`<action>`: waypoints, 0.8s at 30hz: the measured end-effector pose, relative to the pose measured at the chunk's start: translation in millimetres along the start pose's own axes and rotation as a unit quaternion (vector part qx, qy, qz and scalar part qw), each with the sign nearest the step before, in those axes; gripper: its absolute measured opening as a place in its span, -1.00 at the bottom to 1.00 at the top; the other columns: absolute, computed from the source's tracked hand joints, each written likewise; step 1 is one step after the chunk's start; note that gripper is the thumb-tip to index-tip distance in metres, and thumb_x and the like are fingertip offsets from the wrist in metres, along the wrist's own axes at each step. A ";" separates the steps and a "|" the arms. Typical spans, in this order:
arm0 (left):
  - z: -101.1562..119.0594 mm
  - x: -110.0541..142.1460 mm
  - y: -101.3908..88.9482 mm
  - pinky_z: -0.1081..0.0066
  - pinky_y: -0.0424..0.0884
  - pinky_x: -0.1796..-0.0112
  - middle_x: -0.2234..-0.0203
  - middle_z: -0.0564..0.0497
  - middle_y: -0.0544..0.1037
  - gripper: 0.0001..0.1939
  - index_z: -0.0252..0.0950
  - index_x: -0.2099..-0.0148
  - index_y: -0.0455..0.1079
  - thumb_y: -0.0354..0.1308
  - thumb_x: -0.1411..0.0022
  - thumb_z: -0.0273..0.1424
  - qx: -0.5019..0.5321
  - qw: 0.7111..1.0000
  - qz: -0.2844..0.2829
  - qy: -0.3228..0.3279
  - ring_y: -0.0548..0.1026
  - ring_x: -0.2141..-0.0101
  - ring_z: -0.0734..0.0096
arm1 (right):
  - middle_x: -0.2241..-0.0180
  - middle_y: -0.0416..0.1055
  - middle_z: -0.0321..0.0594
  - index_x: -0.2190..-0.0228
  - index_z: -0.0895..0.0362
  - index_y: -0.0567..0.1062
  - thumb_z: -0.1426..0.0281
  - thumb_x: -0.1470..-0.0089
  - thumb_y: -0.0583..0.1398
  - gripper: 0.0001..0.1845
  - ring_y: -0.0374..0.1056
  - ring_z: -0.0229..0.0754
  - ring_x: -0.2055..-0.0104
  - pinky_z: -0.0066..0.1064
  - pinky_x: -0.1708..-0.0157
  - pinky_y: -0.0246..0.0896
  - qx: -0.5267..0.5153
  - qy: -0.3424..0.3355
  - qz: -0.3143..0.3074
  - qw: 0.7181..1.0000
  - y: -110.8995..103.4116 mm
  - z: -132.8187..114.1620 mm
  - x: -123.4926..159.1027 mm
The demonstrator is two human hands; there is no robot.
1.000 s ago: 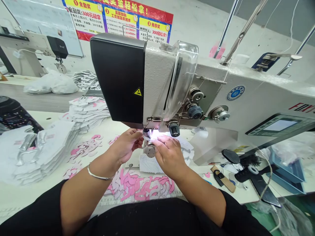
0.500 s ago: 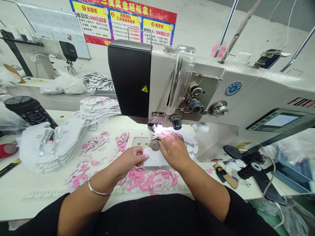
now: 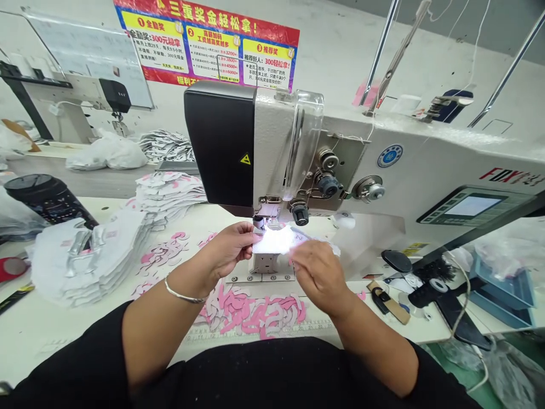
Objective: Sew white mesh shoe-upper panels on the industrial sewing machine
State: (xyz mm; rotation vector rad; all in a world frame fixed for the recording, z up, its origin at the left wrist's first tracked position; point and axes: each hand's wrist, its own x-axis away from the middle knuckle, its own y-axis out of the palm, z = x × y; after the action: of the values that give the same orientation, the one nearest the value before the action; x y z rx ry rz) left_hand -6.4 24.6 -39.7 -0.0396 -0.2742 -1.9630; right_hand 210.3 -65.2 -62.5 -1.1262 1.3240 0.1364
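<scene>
The sewing machine stands before me, its lamp glaring on a white fabric piece under the needle area. My left hand is closed, thumb and fingers pinching the left edge of this piece. At its right edge, my right hand is curled with the fingertips together on the fabric, slightly smeared by motion. Glare hides the piece's details and the needle point. Below both hands, many pink and pale curved scraps lie along a ruler strip at the table's front.
Stacked white pieces lie at left, with another stack behind and a dark bottle alongside. More pink scraps lie left of the needle. At right are a black tape-like roll, a tan-handled tool and blue trays.
The left hand has moved up toward the needle with the white piece, exposing the metal plate below. My right hand has drawn back from the needle, right and down, with fingers now curled.
</scene>
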 end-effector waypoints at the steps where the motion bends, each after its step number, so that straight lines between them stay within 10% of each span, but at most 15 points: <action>1: 0.7 -1.2 -0.3 0.59 0.22 0.56 0.49 0.10 0.39 -0.75 -0.31 0.35 0.38 0.39 0.00 -0.38 0.003 1.000 -0.003 0.002 0.28 0.59 0.69 | 0.23 0.52 -0.23 0.06 0.01 0.45 0.57 -0.15 0.10 -0.64 0.43 -0.14 0.15 -0.19 0.12 0.33 -0.029 -0.006 -0.021 0.999 1.4 -1.8 9.1; 9: -24.6 9.2 -9.4 0.53 0.15 0.55 0.57 0.13 0.36 -0.79 -0.25 0.30 0.38 0.30 -0.07 -0.28 -0.004 0.997 0.067 0.031 0.25 0.60 0.58 | 0.24 0.47 -0.18 0.12 0.08 0.49 0.44 -0.21 0.16 -0.79 0.40 -0.16 0.16 -0.31 0.16 0.39 -0.041 0.128 -0.247 0.960 48.9 7.6 89.2; 15: -99.1 30.1 -11.8 0.33 0.29 0.36 0.44 0.00 0.49 -0.84 -0.20 0.31 0.50 0.26 -0.03 -0.28 -0.455 0.888 -0.031 0.060 0.41 0.41 0.28 | 0.19 0.43 -0.15 0.10 0.11 0.50 0.43 -0.19 0.20 -0.78 0.35 -0.12 0.09 -0.22 0.05 0.34 -0.028 0.154 -0.276 0.948 65.9 17.4 100.3; 24: -126.1 30.2 4.5 0.24 0.27 0.22 0.42 -0.04 0.46 -0.95 -0.20 0.34 0.46 0.20 -0.07 -0.39 -0.510 0.854 -0.039 0.093 0.43 0.31 0.16 | 0.29 0.38 -0.22 0.29 0.13 0.50 0.46 -0.19 0.20 -0.95 0.31 -0.17 0.21 -0.31 0.17 0.28 -0.033 0.200 -0.269 0.942 73.2 16.1 97.6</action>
State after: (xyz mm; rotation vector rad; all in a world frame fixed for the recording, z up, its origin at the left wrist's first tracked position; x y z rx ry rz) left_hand -1.9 -30.9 -156.9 -0.5281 0.9298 -1.9624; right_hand 204.6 -65.5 -185.5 -1.5911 1.3157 -0.4770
